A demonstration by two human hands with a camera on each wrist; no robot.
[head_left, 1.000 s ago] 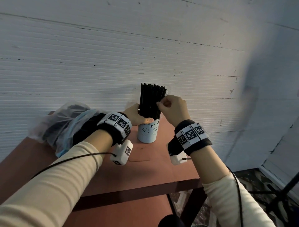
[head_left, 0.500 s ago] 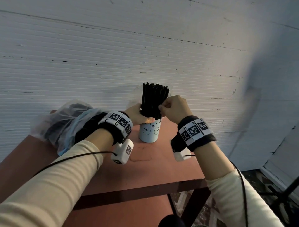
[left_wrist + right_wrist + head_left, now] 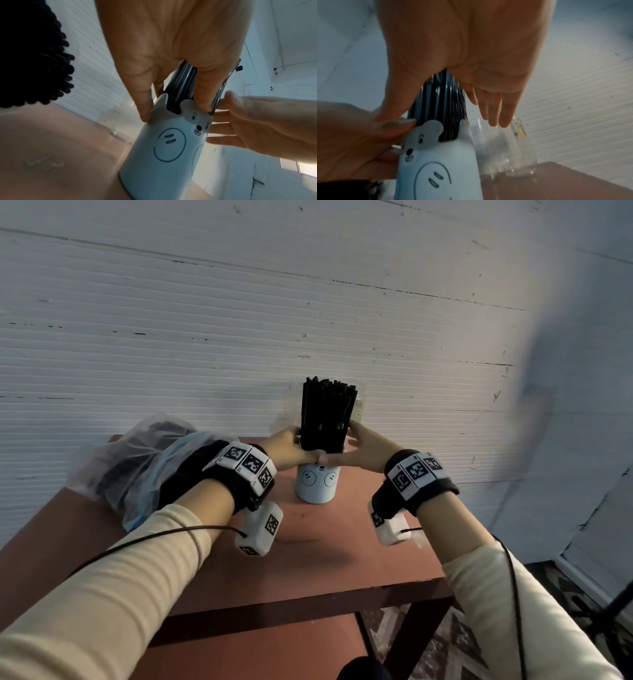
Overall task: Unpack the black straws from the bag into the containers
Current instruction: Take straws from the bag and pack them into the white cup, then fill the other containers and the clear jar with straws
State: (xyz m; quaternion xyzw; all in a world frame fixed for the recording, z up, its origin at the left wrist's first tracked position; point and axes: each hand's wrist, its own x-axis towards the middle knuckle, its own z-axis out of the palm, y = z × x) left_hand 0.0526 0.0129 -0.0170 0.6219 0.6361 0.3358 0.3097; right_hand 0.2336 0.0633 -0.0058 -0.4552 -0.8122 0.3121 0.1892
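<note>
Surface (image 3: pixel 342 559) is red-brown, against a white wall. Bag (image 3: pixel 137 460) lies on its left side, dark straws left inside. Cup (image 3: pixel 318 484) stands mid-surface with a tight bundle of black straws (image 3: pixel 327 416) upright in it. My left hand (image 3: pixel 291 448) curls round the bundle just above the rim. My right hand (image 3: pixel 363 451) is spread, fingers straight, pressing the other side. I'd squeeze evenly and tap the bundle down so none tip out. A clear jar (image 3: pixel 510 148) behind the cup looks empty; I'd fill it next.
</note>
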